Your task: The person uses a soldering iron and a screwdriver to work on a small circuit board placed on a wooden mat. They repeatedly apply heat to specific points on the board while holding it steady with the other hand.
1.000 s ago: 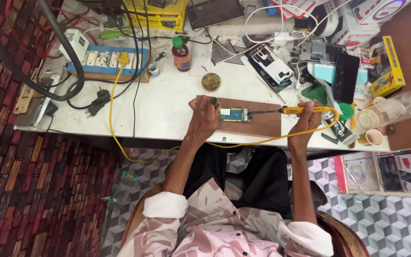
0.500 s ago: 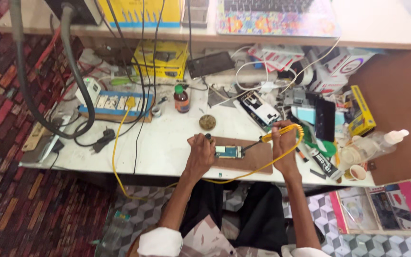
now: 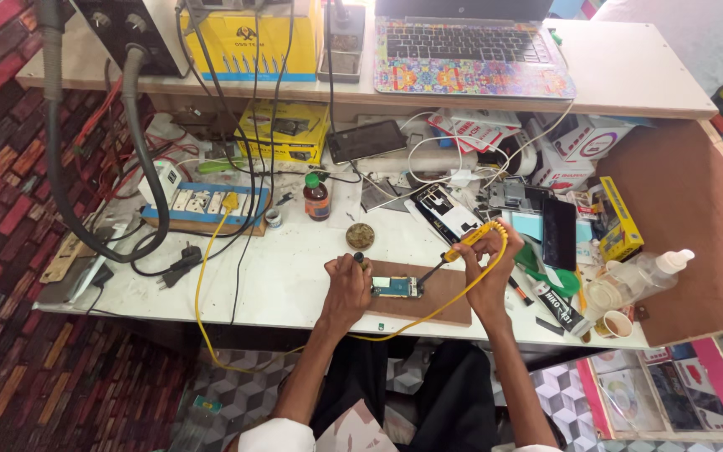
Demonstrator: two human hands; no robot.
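Head view, right hand (image 3: 489, 266) gripping soldering iron (image 3: 462, 246) (tip lower-left), circuit board (image 3: 396, 287) lengthwise left-right

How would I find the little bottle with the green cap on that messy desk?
Start at the white desk and find the blue power strip on its left half. Just right of it stands the bottle: small, upright, dark brown, the only thing there with a green cap.

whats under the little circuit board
The circuit board lies on a brown mat on the white bench. The left hand covers the mat's left end, so what lies there cannot be seen.
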